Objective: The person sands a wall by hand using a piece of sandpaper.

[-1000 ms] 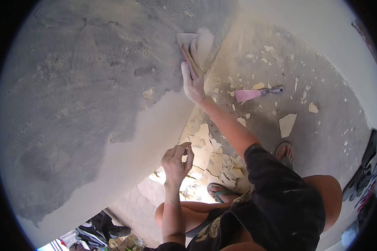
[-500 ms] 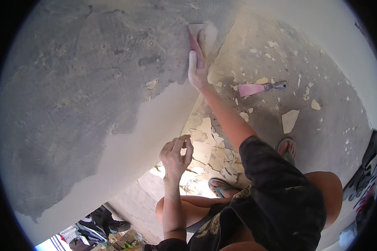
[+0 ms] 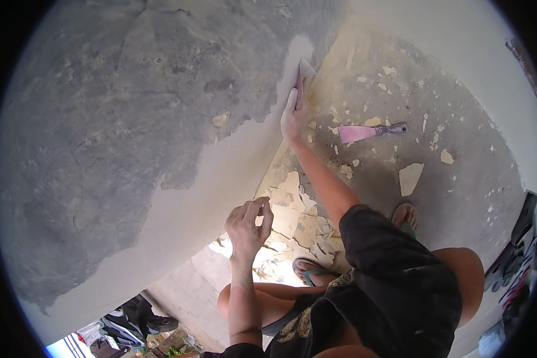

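Observation:
My right hand (image 3: 292,122) is stretched out to the wall (image 3: 113,119), closed on a reddish folded piece of sandpaper (image 3: 301,89) pressed to the surface near its lower edge. Pale dust lies on the wall around that spot. White dust also coats the hand's thumb. My left hand (image 3: 248,228) hovers in front of the wall's pale lower band, its fingers curled and thumb tip against the forefinger; I see nothing between them. On the floor to the right of my right forearm lies a scraper (image 3: 371,131) with a wide pinkish blade and dark handle.
Flakes of peeled paint (image 3: 304,224) are heaped by the wall's foot, and a larger flake (image 3: 410,178) lies farther right. My sandalled feet (image 3: 313,272) stand close to the heap. Dark bags and other items (image 3: 134,322) sit at the lower left; more belongings (image 3: 513,262) line the right edge.
My right hand and the sandpaper have moved down and to the right, closer to the wall's lower edge, and the sandpaper has turned. My left hand stays nearly still.

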A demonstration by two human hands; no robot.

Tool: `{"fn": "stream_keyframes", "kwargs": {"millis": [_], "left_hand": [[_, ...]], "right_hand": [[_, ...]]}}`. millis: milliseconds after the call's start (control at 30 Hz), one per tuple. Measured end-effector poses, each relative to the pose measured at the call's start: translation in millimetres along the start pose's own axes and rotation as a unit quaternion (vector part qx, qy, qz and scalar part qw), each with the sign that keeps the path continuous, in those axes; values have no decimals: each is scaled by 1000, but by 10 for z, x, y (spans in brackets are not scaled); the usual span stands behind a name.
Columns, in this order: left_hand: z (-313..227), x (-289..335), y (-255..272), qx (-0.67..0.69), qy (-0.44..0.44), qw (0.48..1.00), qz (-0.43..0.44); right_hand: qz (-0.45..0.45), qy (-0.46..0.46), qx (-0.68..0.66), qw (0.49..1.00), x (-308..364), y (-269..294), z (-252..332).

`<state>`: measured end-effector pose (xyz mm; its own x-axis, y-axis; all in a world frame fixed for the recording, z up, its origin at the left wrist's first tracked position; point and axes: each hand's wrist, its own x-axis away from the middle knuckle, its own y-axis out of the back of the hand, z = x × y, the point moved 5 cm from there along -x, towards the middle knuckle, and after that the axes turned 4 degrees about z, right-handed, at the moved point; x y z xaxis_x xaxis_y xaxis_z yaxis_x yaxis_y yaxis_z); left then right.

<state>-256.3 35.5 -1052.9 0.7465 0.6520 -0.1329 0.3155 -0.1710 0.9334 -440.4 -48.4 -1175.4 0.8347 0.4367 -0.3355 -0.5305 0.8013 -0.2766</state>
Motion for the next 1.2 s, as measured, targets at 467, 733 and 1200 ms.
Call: {"fn": "stream_keyframes", "kwargs": {"millis": [467,733,1200], "left_hand": [[49,20,-1,-9,-4,1000,-1],[38,40,-25,-14,2,1000,10],[73,-4,-52,5,1,1000,8]], "right_hand": [[-17,-12,4,1000,337,-81,156],[-5,-63,-3,998,303,-2,-128],[89,140,96,981,416,-23,-76]]}}
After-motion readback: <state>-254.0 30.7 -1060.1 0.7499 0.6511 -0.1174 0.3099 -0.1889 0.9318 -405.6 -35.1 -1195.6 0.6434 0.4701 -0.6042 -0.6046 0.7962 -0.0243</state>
